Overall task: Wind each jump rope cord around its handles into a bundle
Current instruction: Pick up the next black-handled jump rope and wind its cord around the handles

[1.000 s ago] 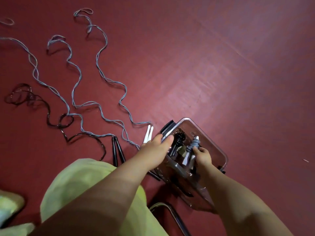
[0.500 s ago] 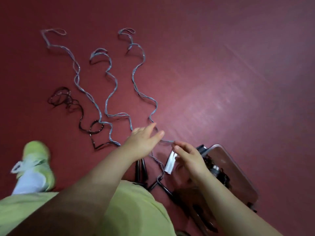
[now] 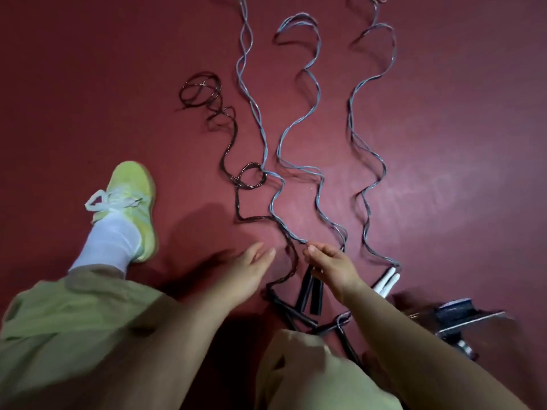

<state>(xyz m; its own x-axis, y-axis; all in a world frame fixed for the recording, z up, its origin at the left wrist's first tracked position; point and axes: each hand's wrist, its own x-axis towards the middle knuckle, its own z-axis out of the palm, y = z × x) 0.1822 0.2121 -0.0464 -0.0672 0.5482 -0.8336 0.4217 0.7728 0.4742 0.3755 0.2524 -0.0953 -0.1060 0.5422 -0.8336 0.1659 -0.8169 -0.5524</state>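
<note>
Down at four o'clock a clear box lies at the frame's edge, its contents too blurred to tell. The right hand pinches a grey cord above two black handles. The left hand hovers spread, holding nothing. White handles lie at three o'clock.
</note>
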